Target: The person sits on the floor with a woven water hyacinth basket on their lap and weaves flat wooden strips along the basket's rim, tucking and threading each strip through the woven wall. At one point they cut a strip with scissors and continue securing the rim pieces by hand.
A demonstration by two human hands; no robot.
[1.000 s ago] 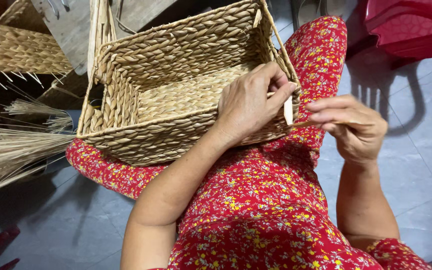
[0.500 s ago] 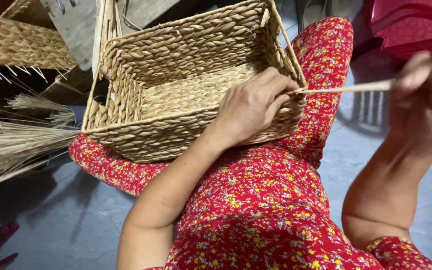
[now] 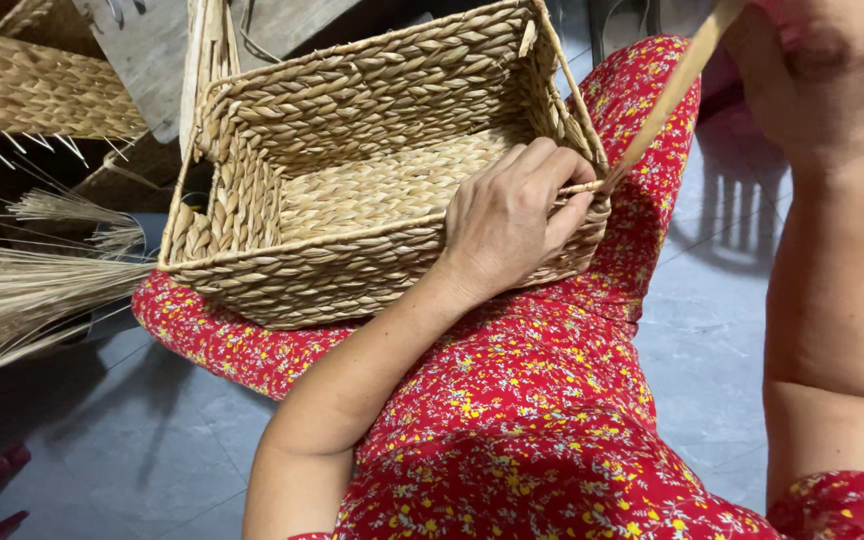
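Nearest the camera, a lap in red cloth with small yellow flowers [image 3: 512, 420] fills the lower frame, and a rectangular woven basket [image 3: 352, 170] rests on the knees. The left forearm runs up from the bottom edge to the basket's near right corner, where the left hand [image 3: 517, 220] is clamped over the rim, fingers curled and pressing on the weave; the fingertips are tucked against the corner and hard to make out. From that same corner a pale flat weaving strand [image 3: 667, 95] rises steeply up and to the right of the basket. It runs to the right hand [image 3: 822, 50], which is raised close to the lens, blurred and cut off by the top edge; whether its fingers are pinched on the strand cannot be told. Left of the basket, a bundle of dry straw-coloured fibre [image 3: 22, 290] fans across grey floor tiles [image 3: 732, 310]. Beyond the basket, at the upper left, part of another woven basket [image 3: 32, 85] shows, cropped by the frame.
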